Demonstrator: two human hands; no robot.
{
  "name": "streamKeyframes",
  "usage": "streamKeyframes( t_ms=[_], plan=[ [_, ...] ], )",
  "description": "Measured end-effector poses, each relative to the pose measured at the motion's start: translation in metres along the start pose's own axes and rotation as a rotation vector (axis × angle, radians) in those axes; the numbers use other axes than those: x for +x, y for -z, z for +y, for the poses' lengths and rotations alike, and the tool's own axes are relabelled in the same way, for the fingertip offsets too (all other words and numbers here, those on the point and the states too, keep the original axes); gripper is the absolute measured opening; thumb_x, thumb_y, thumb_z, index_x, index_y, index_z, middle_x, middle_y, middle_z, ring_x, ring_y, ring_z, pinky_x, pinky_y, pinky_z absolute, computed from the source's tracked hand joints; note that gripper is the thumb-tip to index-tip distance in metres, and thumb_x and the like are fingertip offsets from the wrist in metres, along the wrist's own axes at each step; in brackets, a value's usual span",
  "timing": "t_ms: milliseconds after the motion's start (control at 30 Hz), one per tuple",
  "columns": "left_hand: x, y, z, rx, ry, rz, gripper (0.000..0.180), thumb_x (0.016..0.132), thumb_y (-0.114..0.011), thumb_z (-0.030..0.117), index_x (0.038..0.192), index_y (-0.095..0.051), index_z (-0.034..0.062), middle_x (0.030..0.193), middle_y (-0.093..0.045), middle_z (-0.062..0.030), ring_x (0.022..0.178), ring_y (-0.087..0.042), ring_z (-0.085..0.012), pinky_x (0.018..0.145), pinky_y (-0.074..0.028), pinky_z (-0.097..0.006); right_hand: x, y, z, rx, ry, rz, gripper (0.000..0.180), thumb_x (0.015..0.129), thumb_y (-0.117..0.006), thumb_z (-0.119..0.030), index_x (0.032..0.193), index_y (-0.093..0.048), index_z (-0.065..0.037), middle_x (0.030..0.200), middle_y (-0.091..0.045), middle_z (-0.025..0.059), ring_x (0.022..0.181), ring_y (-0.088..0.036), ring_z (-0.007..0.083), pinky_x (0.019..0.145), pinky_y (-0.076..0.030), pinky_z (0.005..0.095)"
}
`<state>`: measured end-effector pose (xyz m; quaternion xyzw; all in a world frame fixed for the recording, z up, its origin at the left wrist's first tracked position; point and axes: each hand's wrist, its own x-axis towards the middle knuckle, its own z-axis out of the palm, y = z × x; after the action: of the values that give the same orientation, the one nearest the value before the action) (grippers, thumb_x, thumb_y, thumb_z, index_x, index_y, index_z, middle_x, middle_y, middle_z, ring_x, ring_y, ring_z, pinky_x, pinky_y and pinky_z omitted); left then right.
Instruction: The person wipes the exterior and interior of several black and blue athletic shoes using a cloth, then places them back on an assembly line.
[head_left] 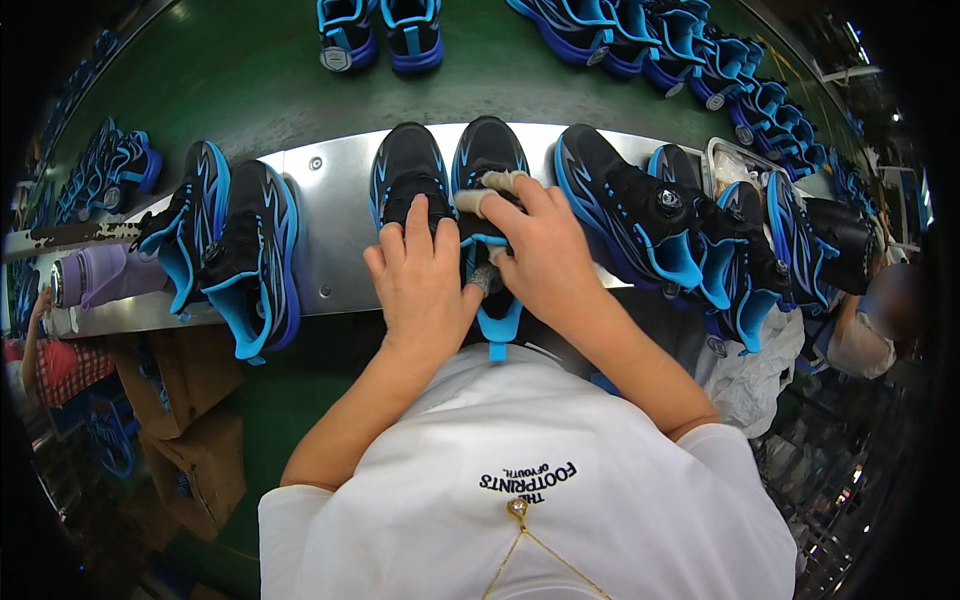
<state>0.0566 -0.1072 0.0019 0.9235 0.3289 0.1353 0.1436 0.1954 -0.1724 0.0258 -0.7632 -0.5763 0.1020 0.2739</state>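
Two black sneakers with blue trim stand side by side in front of me, toes pointing away: a left sneaker (408, 160) and a right sneaker (490, 145). My left hand (424, 285) lies over the left sneaker's lacing, fingers apart, hiding its heel. Its thumb, wrapped in something greyish, reaches to the collar of the right sneaker. My right hand (545, 245) grips that right sneaker around the tongue and collar, with beige covers on two fingertips. Below the hands the sneaker's bright blue heel lining and pull tab (498, 335) show.
Left of me stands another sneaker pair (245, 250), beside a purple bottle (105, 275). Several more sneakers (640, 215) crowd the right, near a metal tray (735, 165). A metal ledge (330, 215) edges the green table (250, 80). Cardboard boxes (195, 450) sit lower left.
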Motion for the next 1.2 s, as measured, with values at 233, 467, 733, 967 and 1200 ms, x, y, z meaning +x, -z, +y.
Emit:
streamKeyframes(
  t_ms=[233, 467, 733, 967, 1200],
  plan=[
    [0.005, -0.006, -0.005, 0.026, 0.044, 0.075, 0.060, 0.059, -0.082, 0.016, 0.113, -0.058, 0.0034, 0.138, -0.049, -0.0191, 0.108, -0.046, -0.0353, 0.088, -0.035, -0.047, -0.006, -0.005, 0.006, 0.261, -0.022, 0.081, 0.051, 0.066, -0.067, 0.010, 0.111, -0.069, -0.014, 0.117, -0.062, 0.0118, 0.106, -0.059, 0.0345, 0.089, -0.050, 0.0403],
    [0.005, -0.003, 0.000, 0.041, 0.046, 0.063, 0.057, 0.062, -0.081, 0.016, 0.112, -0.058, 0.0028, 0.138, -0.048, -0.0197, 0.107, -0.046, -0.0348, 0.088, -0.036, -0.046, -0.025, -0.004, 0.010, -0.112, 0.231, 0.026, 0.029, 0.074, -0.066, -0.002, 0.103, -0.065, -0.007, 0.118, -0.058, 0.0188, 0.106, -0.059, 0.0385, 0.086, -0.054, 0.0416],
    [0.003, 0.039, -0.020, -0.584, 0.030, 0.041, 0.054, 0.081, -0.073, 0.017, 0.132, -0.057, 0.0072, 0.143, -0.048, -0.0206, 0.116, -0.051, -0.0378, 0.102, -0.042, -0.044, -0.025, 0.018, 0.008, 0.254, 0.084, -0.240, 0.061, 0.088, -0.065, -0.007, 0.145, -0.043, -0.001, 0.148, -0.039, 0.0263, 0.134, -0.042, 0.0453, 0.113, -0.035, 0.0427],
    [0.018, 0.023, -0.050, -0.398, -0.218, -0.031, 0.034, 0.074, -0.061, -0.007, 0.105, -0.068, 0.0024, 0.108, -0.066, -0.0091, 0.101, -0.058, -0.0300, 0.091, -0.046, -0.036, -0.022, -0.007, 0.023, 0.065, 0.306, -0.036, 0.049, 0.079, -0.056, 0.006, 0.128, -0.059, -0.004, 0.131, -0.059, 0.0171, 0.127, -0.053, 0.0355, 0.106, -0.045, 0.0395],
    [0.005, 0.019, -0.041, -0.517, -0.028, 0.136, 0.027, 0.075, -0.072, 0.000, 0.102, -0.067, 0.0022, 0.096, -0.063, -0.0111, 0.089, -0.063, -0.0274, 0.076, -0.050, -0.032, -0.026, 0.014, 0.033, 0.422, 0.150, -0.118, 0.045, 0.083, -0.068, 0.003, 0.127, -0.066, -0.011, 0.127, -0.064, 0.0123, 0.118, -0.060, 0.0308, 0.101, -0.047, 0.0361]
  ],
)
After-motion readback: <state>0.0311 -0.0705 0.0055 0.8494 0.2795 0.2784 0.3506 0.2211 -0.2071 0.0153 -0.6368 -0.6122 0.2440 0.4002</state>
